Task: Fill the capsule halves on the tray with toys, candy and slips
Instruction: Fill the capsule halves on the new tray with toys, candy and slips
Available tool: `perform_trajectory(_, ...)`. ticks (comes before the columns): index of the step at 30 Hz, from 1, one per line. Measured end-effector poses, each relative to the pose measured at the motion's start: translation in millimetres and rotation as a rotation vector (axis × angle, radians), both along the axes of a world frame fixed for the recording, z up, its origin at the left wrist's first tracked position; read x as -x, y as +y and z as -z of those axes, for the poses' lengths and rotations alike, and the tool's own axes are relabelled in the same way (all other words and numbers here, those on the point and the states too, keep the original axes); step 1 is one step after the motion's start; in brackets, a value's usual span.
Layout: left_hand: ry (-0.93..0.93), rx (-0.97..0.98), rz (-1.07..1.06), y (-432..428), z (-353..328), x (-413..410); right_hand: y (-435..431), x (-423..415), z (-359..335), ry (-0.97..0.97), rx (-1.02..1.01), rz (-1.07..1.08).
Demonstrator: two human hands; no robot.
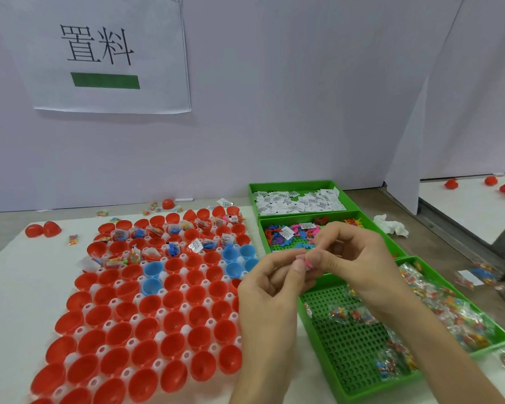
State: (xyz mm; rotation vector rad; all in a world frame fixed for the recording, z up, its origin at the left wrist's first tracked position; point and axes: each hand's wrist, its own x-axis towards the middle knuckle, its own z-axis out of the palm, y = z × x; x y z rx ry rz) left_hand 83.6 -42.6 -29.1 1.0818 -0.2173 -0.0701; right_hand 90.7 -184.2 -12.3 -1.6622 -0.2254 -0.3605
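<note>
we are in the toy step: our left hand (270,277) and right hand (354,256) meet just over the right edge of the tray (109,325), both pinching one small pink toy (308,264) between thumbs and fingertips, seemingly sorting it out for placing. the far capsule halves (169,246) already carry toys, candy and slips; the nearer red halves (172,348) and the blue halves (152,269) look empty. next, we judge, one hand must let go while the other carries the toy left to the first empty half and drops it in without jostling its neighbours. the toy bin (263,237) sits just behind our hands.
</note>
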Motion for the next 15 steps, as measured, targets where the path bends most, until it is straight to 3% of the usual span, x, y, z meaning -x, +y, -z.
perform_trajectory(15,-0.023,0.01,-0.158,-1.1,6.2,-3.8,4.9,-0.2,4.4,-0.103,0.18,0.036)
